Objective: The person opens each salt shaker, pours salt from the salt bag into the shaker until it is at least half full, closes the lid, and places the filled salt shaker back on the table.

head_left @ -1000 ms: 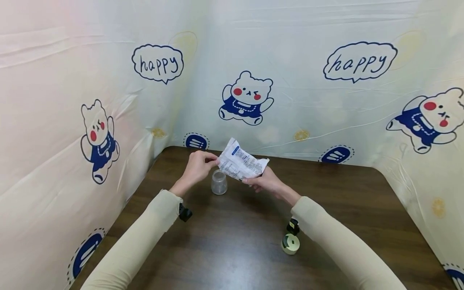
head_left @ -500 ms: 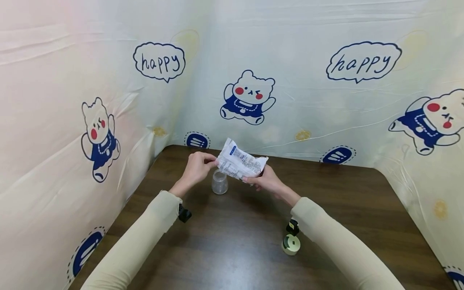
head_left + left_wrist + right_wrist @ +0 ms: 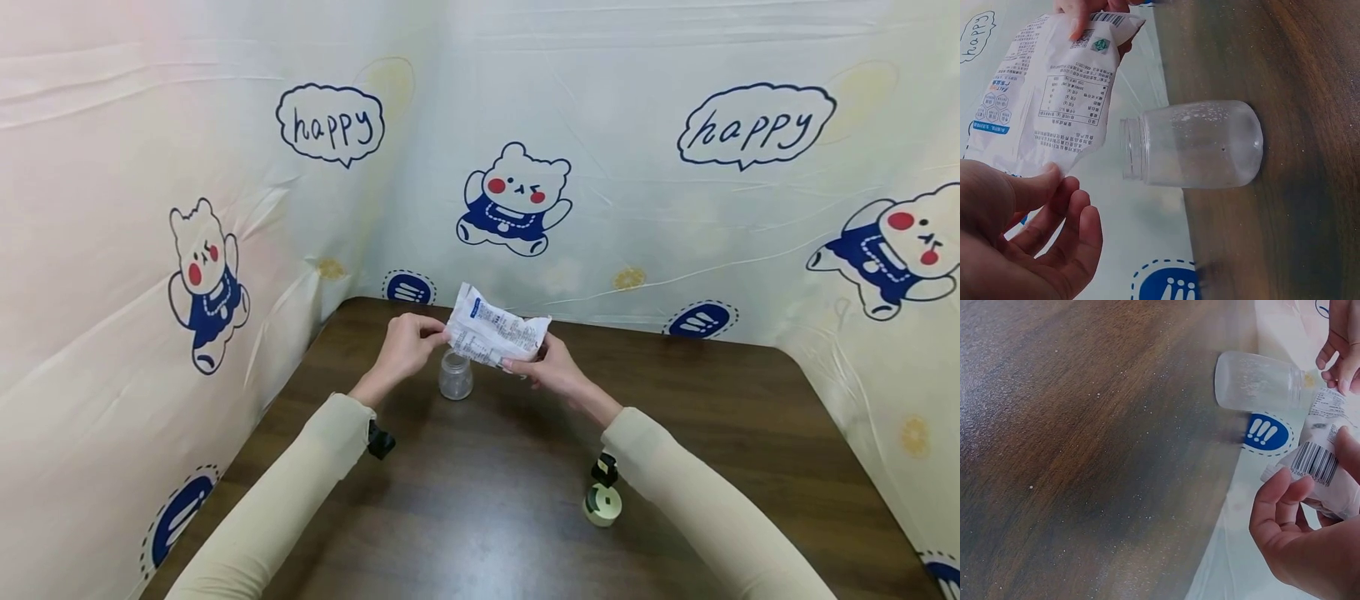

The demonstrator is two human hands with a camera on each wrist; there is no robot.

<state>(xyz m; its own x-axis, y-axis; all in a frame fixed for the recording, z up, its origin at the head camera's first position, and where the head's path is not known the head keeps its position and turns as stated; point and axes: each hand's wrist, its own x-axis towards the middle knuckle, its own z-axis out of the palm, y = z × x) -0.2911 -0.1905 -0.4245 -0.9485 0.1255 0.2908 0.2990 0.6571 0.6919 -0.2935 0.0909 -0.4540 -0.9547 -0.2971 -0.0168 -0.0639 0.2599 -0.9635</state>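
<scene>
A white printed plastic bag [image 3: 495,332] is held tilted above the table, its lower left corner close over the mouth of a clear jar [image 3: 456,377]. My left hand [image 3: 407,343] pinches that corner between thumb and fingertips. At the other end, my right hand [image 3: 553,367] grips the bag, with the thumb on the printed face near a barcode [image 3: 1314,462]. The jar stands upright and uncapped; white specks cling inside its wall [image 3: 1204,117], and its bottom looks whitish. The bag's opening is hidden by the fingers.
A pale yellow-green round lid [image 3: 602,506] lies on the brown wooden table [image 3: 480,500], near my right forearm. Fine white grains are scattered over the tabletop. A printed cloth [image 3: 600,167] hangs behind the table and along its sides.
The bag has shifted slightly left, and its slant has changed a little. Both hands keep their hold on it. The jar and lid stay in place.
</scene>
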